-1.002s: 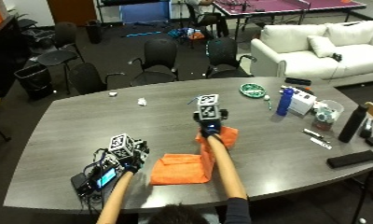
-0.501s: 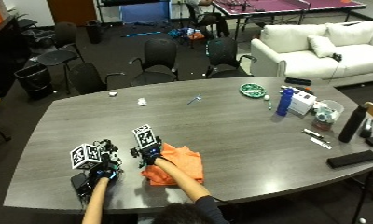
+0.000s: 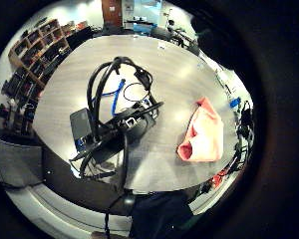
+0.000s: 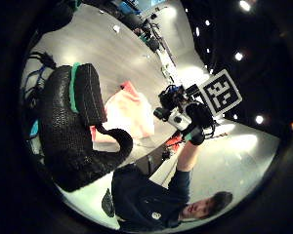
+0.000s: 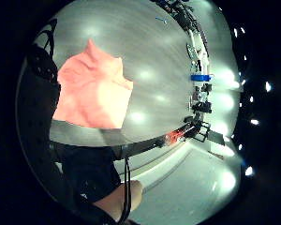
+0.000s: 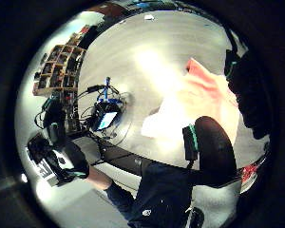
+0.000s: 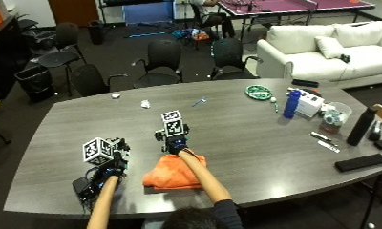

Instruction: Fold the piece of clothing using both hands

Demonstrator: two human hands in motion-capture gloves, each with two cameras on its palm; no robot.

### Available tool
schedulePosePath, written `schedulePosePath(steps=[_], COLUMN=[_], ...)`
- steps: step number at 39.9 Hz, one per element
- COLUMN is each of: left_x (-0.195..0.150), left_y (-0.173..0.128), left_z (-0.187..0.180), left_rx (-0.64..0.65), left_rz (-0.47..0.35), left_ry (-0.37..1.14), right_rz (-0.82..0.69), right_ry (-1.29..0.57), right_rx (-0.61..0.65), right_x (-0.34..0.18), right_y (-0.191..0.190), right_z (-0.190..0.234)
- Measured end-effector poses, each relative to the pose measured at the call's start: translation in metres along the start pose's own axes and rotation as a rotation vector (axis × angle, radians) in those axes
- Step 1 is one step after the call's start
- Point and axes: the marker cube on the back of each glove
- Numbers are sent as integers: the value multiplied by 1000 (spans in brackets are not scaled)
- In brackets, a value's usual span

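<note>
The orange cloth (image 7: 172, 176) lies folded in a flat bundle on the grey table (image 7: 242, 124), close to the front edge before the person. My right hand (image 7: 174, 143) hovers over the cloth's far edge with curved fingers (image 6: 213, 152) that hold nothing. The cloth (image 5: 91, 91) lies free beneath that palm. My left hand (image 7: 111, 166) hangs to the cloth's left above a black device, its fingers (image 4: 73, 126) loosely curled and empty. From the left palm the cloth (image 3: 204, 132) shows apart from the hand.
A black device with looped cables (image 7: 88, 185) sits at the table's front left. A blue bottle (image 7: 292, 104), green plate (image 7: 259, 91), white box (image 7: 310, 101), black bottle (image 7: 361, 125) and black case (image 7: 363, 162) stand at the right. Office chairs line the far side.
My right hand brought the cloth's far part back toward the person, laid it over the rest, then let go and rose a little. The left hand shifted slightly.
</note>
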Motion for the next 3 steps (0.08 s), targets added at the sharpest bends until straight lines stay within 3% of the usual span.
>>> schedulePosePath(steps=[3], left_x=[2], left_y=[-1], left_z=[1], left_rx=[0], left_rz=[8], left_ry=[-12], right_rz=[-14], right_ry=[0], right_rx=[100], right_x=[6], right_y=[-10], right_z=[2])
